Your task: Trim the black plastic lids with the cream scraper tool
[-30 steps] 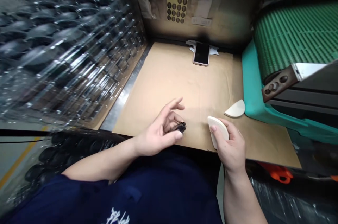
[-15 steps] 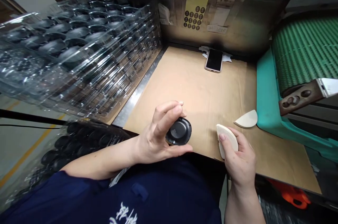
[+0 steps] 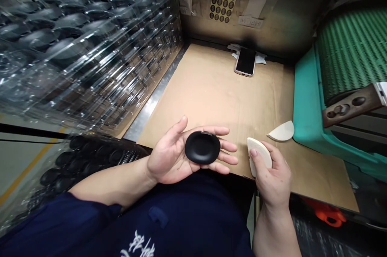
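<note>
My left hand point(image 3: 172, 154) lies palm up with its fingers spread. On it rests a glossy black oval case point(image 3: 202, 149), its smooth side facing up and a small notch at its far edge. My right hand point(image 3: 273, 172) is closed round a white half-round pad point(image 3: 255, 150), thumb on its face. This pad is upright, just right of the left fingertips and apart from the case. Beyond the right hand, a second white half-round pad point(image 3: 282, 131) lies on the cardboard sheet point(image 3: 211, 91), beside the turquoise machine frame.
Stacked clear plastic trays point(image 3: 90, 47) of dark oval parts rise on the left. A phone point(image 3: 245, 62) lies at the back. On the right stands a turquoise frame point(image 3: 305, 87) with a green ribbed belt point(image 3: 356, 51). Bagged black parts point(image 3: 60, 176) sit low left; an orange object point(image 3: 329, 214) low right.
My left hand has opened from a finger-and-thumb grip to a flat palm. The black case has turned over from its recessed, marked side to its smooth side. My right hand keeps the pad.
</note>
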Tool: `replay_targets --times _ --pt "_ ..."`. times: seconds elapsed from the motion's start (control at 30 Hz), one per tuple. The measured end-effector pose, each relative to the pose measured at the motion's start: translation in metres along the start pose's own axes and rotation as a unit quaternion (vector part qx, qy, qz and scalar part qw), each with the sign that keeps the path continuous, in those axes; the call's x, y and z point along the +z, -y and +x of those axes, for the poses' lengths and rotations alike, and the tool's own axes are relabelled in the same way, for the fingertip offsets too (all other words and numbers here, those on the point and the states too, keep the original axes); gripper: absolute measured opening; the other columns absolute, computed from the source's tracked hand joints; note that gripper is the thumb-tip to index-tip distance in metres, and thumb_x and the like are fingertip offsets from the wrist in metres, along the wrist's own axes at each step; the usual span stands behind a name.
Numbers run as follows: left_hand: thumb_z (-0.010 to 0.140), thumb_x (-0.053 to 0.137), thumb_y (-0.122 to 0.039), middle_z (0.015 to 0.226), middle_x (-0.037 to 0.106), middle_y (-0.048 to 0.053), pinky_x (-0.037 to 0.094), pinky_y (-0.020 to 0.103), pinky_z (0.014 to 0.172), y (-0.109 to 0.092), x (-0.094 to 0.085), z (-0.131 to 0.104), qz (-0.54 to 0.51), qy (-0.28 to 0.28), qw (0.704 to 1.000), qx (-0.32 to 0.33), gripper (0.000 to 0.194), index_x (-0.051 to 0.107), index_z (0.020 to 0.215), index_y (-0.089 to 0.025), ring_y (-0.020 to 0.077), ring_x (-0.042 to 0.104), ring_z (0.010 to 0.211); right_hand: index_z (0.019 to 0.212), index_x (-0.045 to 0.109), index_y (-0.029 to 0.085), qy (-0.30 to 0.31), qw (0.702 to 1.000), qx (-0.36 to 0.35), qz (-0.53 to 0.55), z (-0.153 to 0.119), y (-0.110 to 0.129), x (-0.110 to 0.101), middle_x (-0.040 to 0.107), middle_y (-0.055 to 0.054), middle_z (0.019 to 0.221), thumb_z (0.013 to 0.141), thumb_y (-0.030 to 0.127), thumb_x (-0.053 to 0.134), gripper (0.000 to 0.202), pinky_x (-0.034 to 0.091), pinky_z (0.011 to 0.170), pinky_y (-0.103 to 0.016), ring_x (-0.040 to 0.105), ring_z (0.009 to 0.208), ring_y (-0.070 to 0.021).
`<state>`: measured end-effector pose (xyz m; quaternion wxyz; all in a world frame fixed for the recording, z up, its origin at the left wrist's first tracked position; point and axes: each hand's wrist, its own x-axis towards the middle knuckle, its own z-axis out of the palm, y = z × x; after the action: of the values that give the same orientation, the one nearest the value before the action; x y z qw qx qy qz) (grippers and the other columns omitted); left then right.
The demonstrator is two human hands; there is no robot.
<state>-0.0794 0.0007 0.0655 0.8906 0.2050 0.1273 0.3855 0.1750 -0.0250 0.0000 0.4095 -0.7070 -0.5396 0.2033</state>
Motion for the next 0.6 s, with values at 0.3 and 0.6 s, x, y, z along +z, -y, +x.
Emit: replay_targets --times 0.3,0.6 --pt "0.103 0.04 -0.043 0.139 0.06 0.022 0.049 0.054 0.102 0.006 -0.001 0.002 0.029 0.021 0.999 -0.012 0.051 0.055 0.142 -0.014 0.0402 0.062 0.125 0.109 0.072 0.024 0.002 1.0 0.001 0.004 -0.001 0.001 0.0 0.074 -0.006 0.103 0.086 0.056 0.069 0.039 0.053 0.083 -0.037 0.068 0.092 -0.0242" --pt "0.102 0.036 -0.057 0.085 0.072 0.008 0.054 0.033 0.071 -0.022 -0.035 0.011 0.5 -0.176 0.846 0.059 0.051 0.063 0.12 -0.017 0.0208 0.072 0.073 0.107 0.073 0.026 0.015 1.0 0.024 -0.001 0.001 -0.005 -0.002 0.074 -0.006 0.105 0.083 0.062 0.069 0.043 0.053 0.085 -0.041 0.068 0.094 -0.0269"
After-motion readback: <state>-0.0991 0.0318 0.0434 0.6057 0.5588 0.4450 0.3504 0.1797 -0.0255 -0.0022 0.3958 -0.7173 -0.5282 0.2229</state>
